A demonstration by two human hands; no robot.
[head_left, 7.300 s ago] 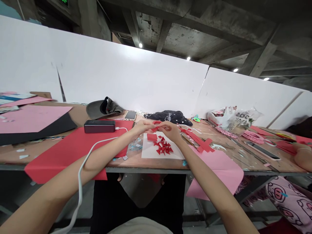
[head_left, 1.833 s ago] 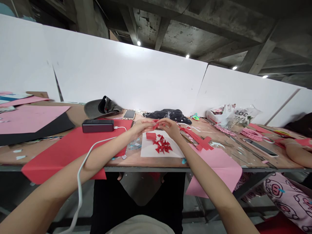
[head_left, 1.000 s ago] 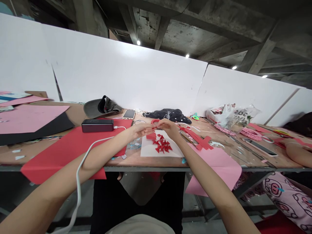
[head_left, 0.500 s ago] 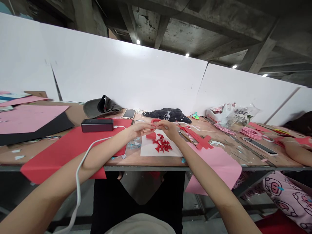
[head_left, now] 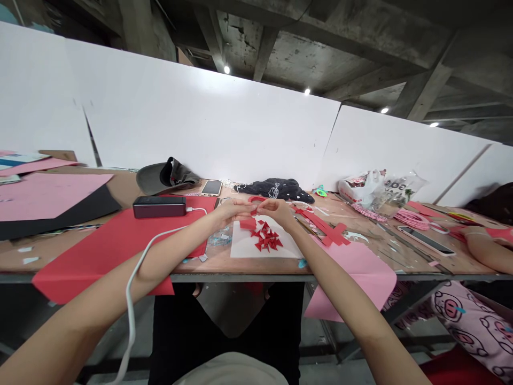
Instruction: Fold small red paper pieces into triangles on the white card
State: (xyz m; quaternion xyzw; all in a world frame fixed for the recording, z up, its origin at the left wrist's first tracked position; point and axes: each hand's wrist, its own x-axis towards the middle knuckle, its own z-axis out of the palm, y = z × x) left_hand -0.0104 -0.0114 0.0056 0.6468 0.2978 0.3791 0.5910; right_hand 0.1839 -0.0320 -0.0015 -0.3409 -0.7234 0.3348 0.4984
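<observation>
In the middle of the frame, a small red paper piece (head_left: 253, 210) is pinched by the left hand (head_left: 227, 210) and the right hand (head_left: 279, 209), apparently for creasing, just above the white sheet (head_left: 244, 250) where folded red pieces (head_left: 266, 240) are gathered.

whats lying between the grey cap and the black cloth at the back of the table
A phone lies flat between the cap and the cloth, in the head view.
</observation>
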